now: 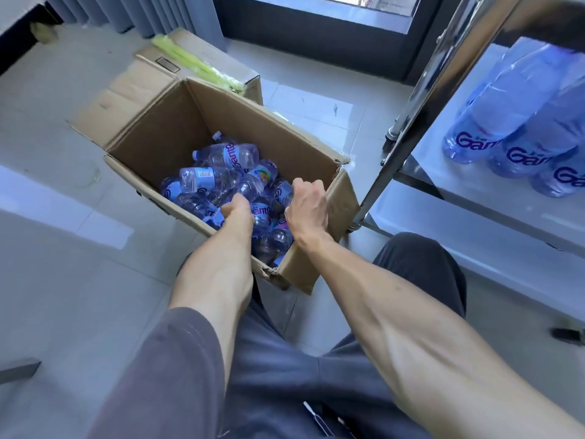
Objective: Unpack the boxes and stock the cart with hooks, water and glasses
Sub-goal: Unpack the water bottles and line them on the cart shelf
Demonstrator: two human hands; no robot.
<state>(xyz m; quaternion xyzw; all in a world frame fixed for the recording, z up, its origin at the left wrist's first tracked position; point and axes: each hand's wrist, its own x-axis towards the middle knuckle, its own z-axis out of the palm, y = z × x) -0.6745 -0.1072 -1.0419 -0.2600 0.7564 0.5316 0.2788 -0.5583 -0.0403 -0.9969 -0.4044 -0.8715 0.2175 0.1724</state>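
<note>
An open cardboard box (152, 134) stands on the floor, holding several small clear water bottles (218, 175) with blue labels. Both my hands reach down into it. My left hand (237, 213) curls round a bottle near the box's near wall; its fingers are hidden among the bottles. My right hand (308, 204) grips another bottle close to the right wall of the box. To the right stands the steel cart (421, 83), and three water bottles (512, 122) lie side by side on its shelf.
A second, closed cardboard box (202, 55) with a yellow-green plastic strip on top sits behind the open one. Glossy floor tiles surround the boxes. A dark window frame runs along the back. My legs in dark trousers fill the bottom.
</note>
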